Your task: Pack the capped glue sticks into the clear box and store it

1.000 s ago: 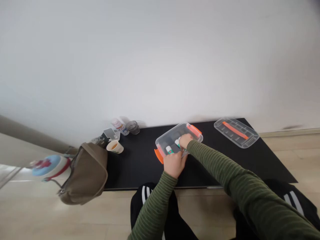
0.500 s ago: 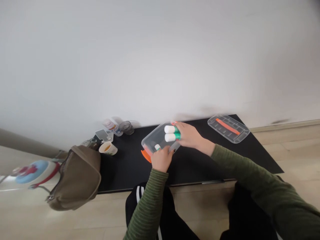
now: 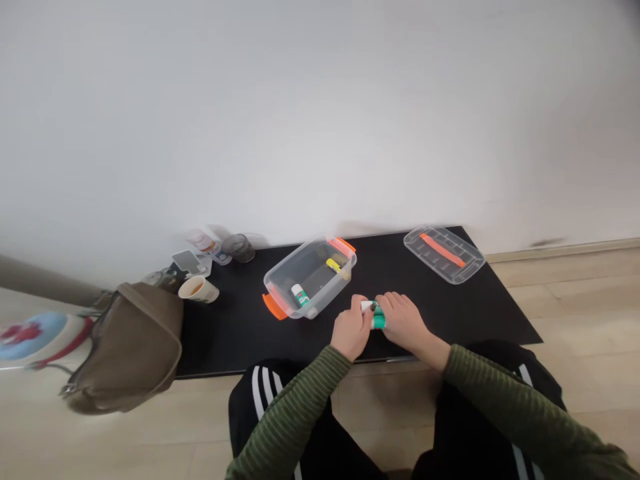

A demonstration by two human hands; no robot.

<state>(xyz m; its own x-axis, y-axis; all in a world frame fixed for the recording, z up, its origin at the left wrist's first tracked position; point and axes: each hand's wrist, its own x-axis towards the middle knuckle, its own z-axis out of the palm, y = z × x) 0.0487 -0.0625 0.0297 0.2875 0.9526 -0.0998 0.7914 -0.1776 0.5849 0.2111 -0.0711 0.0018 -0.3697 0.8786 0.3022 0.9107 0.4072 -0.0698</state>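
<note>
My left hand (image 3: 352, 331) and my right hand (image 3: 406, 324) meet near the front edge of the black table, to the right of a clear plastic box. Between them are two green-and-white glue sticks (image 3: 379, 322), side by side and partly covered by my fingers. My left hand is closed around their white-cap end, while my right hand wraps the green bodies. The open box (image 3: 285, 265) has orange latches. Inside it lie another glue stick (image 3: 300, 295) with a white cap and a small yellow object (image 3: 333, 265) whose kind I cannot make out.
The box's clear lid (image 3: 425, 257) with an orange handle lies at the right on the black table (image 3: 225, 340). At the left are a paper cup (image 3: 203, 293) of drink, a dark glass (image 3: 239, 248), a white bottle (image 3: 210, 247) and a brown bag (image 3: 135, 347).
Both hands have left the box and come down to the right with the two glue sticks. My left hand has gone from the box to the sticks' cap end. The view has shifted slightly.
</note>
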